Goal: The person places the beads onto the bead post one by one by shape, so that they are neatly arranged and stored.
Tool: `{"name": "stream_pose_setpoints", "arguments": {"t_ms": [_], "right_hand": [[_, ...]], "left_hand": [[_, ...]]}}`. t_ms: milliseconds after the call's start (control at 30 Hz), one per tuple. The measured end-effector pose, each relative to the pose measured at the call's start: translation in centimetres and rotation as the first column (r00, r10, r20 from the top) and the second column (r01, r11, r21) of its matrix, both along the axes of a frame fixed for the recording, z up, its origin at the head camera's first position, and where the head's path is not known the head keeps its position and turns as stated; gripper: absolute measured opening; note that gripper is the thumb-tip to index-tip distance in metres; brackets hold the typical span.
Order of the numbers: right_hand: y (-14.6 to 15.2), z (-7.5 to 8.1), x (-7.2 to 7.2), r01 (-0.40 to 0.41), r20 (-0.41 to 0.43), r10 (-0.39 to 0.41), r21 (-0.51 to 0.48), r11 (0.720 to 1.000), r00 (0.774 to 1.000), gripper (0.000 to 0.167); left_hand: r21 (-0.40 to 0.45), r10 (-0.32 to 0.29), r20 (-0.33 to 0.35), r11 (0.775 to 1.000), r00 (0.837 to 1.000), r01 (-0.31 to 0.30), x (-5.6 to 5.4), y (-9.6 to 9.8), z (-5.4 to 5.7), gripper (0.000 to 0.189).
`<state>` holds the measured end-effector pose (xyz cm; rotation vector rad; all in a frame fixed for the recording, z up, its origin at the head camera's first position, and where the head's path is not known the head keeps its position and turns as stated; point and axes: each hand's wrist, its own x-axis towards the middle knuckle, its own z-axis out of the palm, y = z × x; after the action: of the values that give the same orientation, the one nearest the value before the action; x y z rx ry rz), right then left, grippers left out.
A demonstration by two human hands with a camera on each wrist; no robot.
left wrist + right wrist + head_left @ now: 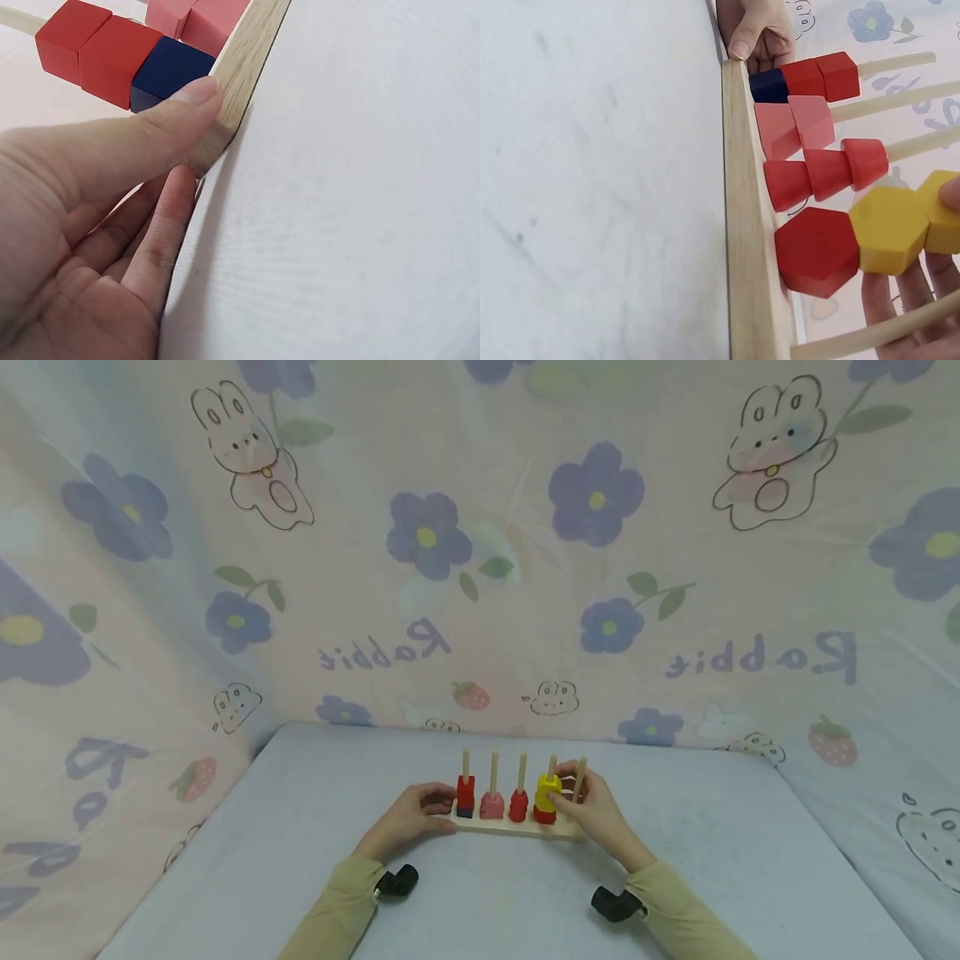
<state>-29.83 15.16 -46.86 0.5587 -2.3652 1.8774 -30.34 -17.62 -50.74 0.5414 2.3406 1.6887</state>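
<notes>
A wooden peg board (pixel 510 830) with five upright pegs stands on the table. My left hand (pixel 408 816) grips its left end, the thumb (pixel 187 101) lying along the front edge by a dark blue block (pixel 171 71) under two red blocks (pixel 120 60). My right hand (pixel 597 810) pinches the upper yellow hexagonal block (pixel 939 217) on the fourth peg, thumb in front and fingers behind. Below it sit another yellow hexagonal block (pixel 889 229) and a red hexagonal block (pixel 816 251). The fifth peg (pixel 877 334) is bare, between my right hand and the board's end.
Pink blocks (pixel 810 124) sit on the second peg and red tapered blocks (pixel 829 174) on the third. A white-covered table (pixel 480 893) lies beneath, with a printed rabbit-and-flower curtain (pixel 510 610) behind. Black devices (pixel 617 904) are strapped at both wrists.
</notes>
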Motion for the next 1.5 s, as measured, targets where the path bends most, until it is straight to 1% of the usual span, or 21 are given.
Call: {"name": "stream_pose_setpoints", "arguments": {"t_ms": [233,400,500,633,767,900,967,1033,1100,1167,1233,1267,1300,1333,1367,1400,1433,1467,1500], "right_hand": [[-0.1,0.0,-0.2,-0.013,-0.025,0.012,-0.018,1.000,1.000,0.032],[-0.2,-0.2,-0.2,-0.004,-0.036,0.003,-0.013,1.000,0.999,0.032],[-0.1,-0.4,0.0,0.016,-0.022,-0.016,-0.004,1.000,1.000,0.031],[0.0,-0.5,0.4,0.029,0.021,-0.029,-0.012,1.000,0.999,0.032],[0.0,-0.3,0.9,0.020,0.041,-0.019,-0.024,1.000,0.999,0.033],[0.1,0.2,0.9,0.000,0.023,0.000,-0.020,1.000,1.000,0.036],[0.3,0.2,0.8,-0.026,0.006,0.026,-0.004,1.000,1.000,0.040],[0.8,0.1,0.9,-0.058,-0.013,0.058,0.028,0.998,0.998,0.045],[1.7,-0.1,0.9,-0.112,-0.032,0.115,0.071,0.991,0.993,0.049],[3.0,0.0,0.9,-0.162,-0.050,0.169,0.123,0.979,0.984,0.050],[4.7,0.4,1.1,-0.179,-0.052,0.191,0.174,0.968,0.980,0.050],[5.6,0.6,1.2,-0.172,-0.058,0.187,0.203,0.964,0.981,0.049],[6.6,0.8,1.3,-0.151,-0.061,0.169,0.231,0.961,0.984,0.049],[7.5,1.1,1.5,-0.113,-0.066,0.136,0.270,0.956,0.989,0.050],[8.4,1.4,1.6,-0.072,-0.073,0.100,0.313,0.947,0.992,0.052],[9.3,1.7,1.6,-0.023,-0.084,0.058,0.365,0.931,0.995,0.055],[10.1,1.9,1.7,0.020,-0.100,0.024,0.417,0.909,0.995,0.058],[10.7,2.1,1.6,0.064,-0.117,-0.010,0.471,0.880,0.993,0.063],[11.3,2.3,1.6,0.101,-0.134,-0.035,0.527,0.844,0.990,0.067]], "left_hand": [[0.003,0.008,-0.006,1.000,1.000,-0.008,-0.2,-0.1,0.4,0.056],[0.002,0.013,0.006,1.000,1.000,-0.013,-0.3,-0.1,0.2,0.056],[0.009,0.002,0.010,1.000,1.000,-0.002,-0.3,0.1,0.1,0.055],[0.011,-0.004,0.012,1.000,1.000,0.004,-0.1,0.2,-0.1,0.056],[0.008,-0.002,0.016,1.000,1.000,0.002,0.2,0.2,-0.1,0.057],[-0.005,0.004,-0.001,1.000,1.000,-0.004,0.2,0.1,0.2,0.058],[-0.013,-0.006,-0.012,1.000,1.000,0.006,0.2,-0.2,0.4,0.060],[-0.020,-0.041,-0.017,0.999,0.999,0.041,0.2,-0.5,0.6,0.065],[-0.023,-0.105,-0.010,0.994,0.994,0.105,0.3,-1.0,1.0,0.069],[-0.048,-0.178,-0.007,0.983,0.984,0.177,0.3,-1.7,1.6,0.071],[-0.074,-0.238,-0.003,0.969,0.971,0.237,0.2,-2.6,2.4,0.068],[-0.089,-0.256,-0.008,0.963,0.967,0.254,0.1,-3.0,2.8,0.067],[-0.121,-0.261,-0.021,0.959,0.965,0.257,0.1,-3.5,3.2,0.064],[-0.148,-0.259,-0.035,0.957,0.965,0.251,0.0,-4.0,3.5,0.061],[-0.171,-0.244,-0.047,0.957,0.969,0.233,-0.1,-4.5,3.8,0.058],[-0.196,-0.212,-0.068,0.961,0.975,0.195,-0.2,-5.1,4.1,0.056],[-0.228,-0.166,-0.104,0.964,0.981,0.139,-0.3,-5.6,4.4,0.054],[-0.258,-0.114,-0.144,0.963,0.983,0.074,-0.3,-6.2,4.6,0.053],[-0.297,-0.065,-0.193,0.955,0.979,0.005,-0.4,-6.8,4.8,0.053]]}}
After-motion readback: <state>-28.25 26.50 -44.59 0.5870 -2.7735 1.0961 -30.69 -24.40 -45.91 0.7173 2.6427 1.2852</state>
